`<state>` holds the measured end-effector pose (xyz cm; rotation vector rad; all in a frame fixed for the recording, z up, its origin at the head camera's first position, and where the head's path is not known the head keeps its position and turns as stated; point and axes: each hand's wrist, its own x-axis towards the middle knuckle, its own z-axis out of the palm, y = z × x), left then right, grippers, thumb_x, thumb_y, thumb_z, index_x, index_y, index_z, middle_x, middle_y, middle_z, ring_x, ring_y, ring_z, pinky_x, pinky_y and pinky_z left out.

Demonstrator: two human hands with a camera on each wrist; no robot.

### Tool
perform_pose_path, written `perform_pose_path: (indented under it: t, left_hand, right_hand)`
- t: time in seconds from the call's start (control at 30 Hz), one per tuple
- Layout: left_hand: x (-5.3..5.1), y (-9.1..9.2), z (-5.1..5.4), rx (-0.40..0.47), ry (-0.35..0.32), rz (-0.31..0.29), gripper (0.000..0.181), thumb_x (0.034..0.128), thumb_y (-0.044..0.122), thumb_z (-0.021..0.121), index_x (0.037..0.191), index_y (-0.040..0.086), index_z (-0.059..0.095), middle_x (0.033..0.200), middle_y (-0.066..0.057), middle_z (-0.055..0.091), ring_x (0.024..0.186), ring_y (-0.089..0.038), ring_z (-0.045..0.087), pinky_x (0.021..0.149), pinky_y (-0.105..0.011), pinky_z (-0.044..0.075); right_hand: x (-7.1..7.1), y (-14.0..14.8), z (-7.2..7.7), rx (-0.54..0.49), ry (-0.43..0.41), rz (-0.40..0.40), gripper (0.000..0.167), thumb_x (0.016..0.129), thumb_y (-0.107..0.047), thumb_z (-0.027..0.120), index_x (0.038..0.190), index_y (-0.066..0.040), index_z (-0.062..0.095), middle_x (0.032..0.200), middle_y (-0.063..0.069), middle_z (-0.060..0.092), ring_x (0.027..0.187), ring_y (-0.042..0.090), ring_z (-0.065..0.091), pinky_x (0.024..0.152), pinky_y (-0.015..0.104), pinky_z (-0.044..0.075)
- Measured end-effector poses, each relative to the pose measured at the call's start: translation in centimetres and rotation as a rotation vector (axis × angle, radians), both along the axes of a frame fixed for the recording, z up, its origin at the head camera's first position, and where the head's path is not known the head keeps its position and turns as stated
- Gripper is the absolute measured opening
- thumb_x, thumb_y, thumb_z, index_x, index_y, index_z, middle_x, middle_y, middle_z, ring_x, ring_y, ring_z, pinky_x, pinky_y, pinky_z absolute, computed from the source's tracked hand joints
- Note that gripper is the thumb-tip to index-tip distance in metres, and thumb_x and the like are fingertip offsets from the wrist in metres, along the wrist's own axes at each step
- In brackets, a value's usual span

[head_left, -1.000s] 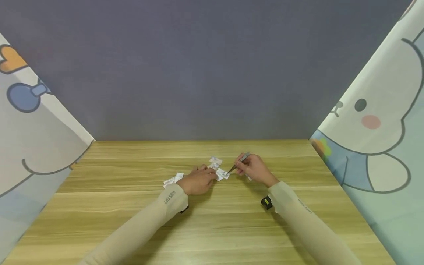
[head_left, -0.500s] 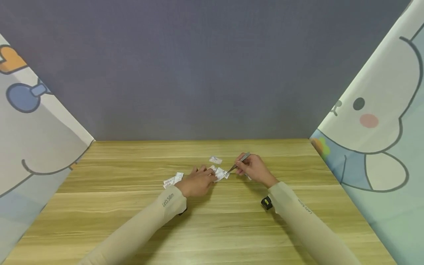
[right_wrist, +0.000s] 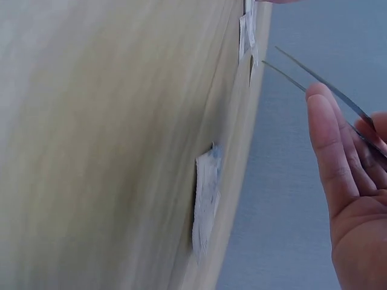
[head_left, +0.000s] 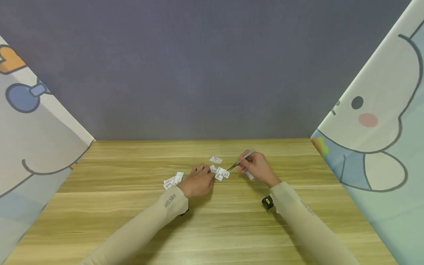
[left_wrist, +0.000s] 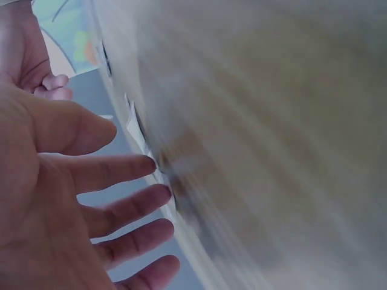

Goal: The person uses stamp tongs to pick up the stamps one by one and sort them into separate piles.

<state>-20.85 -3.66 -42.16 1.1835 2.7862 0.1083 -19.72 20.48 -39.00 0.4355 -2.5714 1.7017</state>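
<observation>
My right hand (head_left: 260, 167) holds a pair of tweezers (head_left: 243, 159) between thumb and fingers. In the right wrist view, the tweezers' (right_wrist: 329, 84) two tips stand apart with nothing between them. Just left of those tips lie overlapping white printed paper slips (head_left: 221, 173). My left hand (head_left: 198, 181) stretches its fingers to the left edge of these slips, at a smaller visible slip (head_left: 212, 168). The left wrist view shows that hand's fingers (left_wrist: 130, 208) extended, fingertips at the slips (left_wrist: 136, 128).
One separate paper slip (head_left: 216, 159) lies farther back on the wooden table (head_left: 212, 228). Another slip (head_left: 250, 175) is partly under my right hand. Several overlapping slips (head_left: 173, 180) lie left of my left hand. A grey wall (head_left: 205, 73) stands behind the table.
The right hand has lifted slightly and the tweezers' tips have come off the slips, up and apart. Earlier, the left hand drew a slip away from the far single one.
</observation>
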Motion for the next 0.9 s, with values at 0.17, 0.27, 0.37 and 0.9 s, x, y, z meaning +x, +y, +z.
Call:
perform_pose_path:
  t: [0.17,0.27,0.37,0.9]
  left_hand:
    - [0.1,0.3,-0.2,0.003,-0.001,-0.004,0.032,0.098,0.02,0.047,0.124,0.005,0.059,0.11,-0.005,0.049,0.095,-0.019,0.038,0.076,-0.033,0.031]
    - [0.1,0.5,-0.2,0.016,-0.009,-0.001,0.035,0.098,0.018,0.047,0.129,0.004,0.054,0.119,-0.008,0.049,0.102,-0.021,0.04,0.082,-0.035,0.035]
    - [0.1,0.5,-0.3,0.029,-0.019,0.006,0.036,0.0984,0.018,0.047,0.132,0.006,0.051,0.125,-0.008,0.048,0.109,-0.022,0.041,0.087,-0.038,0.036]
    - [0.3,0.3,-0.7,0.033,0.004,-0.043,0.028,0.0977,0.018,0.048,0.121,0.01,0.061,0.126,-0.001,0.052,0.107,-0.02,0.043,0.085,-0.036,0.035]
  right_hand:
    - [-0.3,-0.6,-0.3,-0.013,-0.057,-0.026,0.019,0.095,0.002,0.052,0.104,0.019,0.056,0.086,0.033,0.062,0.074,0.048,0.063,0.065,0.052,0.052]
    - [-0.4,-0.8,-0.5,-0.02,-0.091,-0.037,0.02,0.095,0.001,0.051,0.105,0.019,0.055,0.089,0.035,0.062,0.077,0.049,0.062,0.067,0.052,0.052]
    - [-0.6,-0.7,-0.9,-0.017,-0.104,-0.047,0.02,0.096,0.0,0.052,0.105,0.018,0.056,0.091,0.035,0.062,0.078,0.049,0.062,0.067,0.051,0.052]
    - [-2.0,0.3,-3.7,0.015,-0.072,-0.09,0.022,0.096,-0.007,0.055,0.108,0.011,0.059,0.081,0.021,0.067,0.067,0.032,0.067,0.059,0.041,0.055]
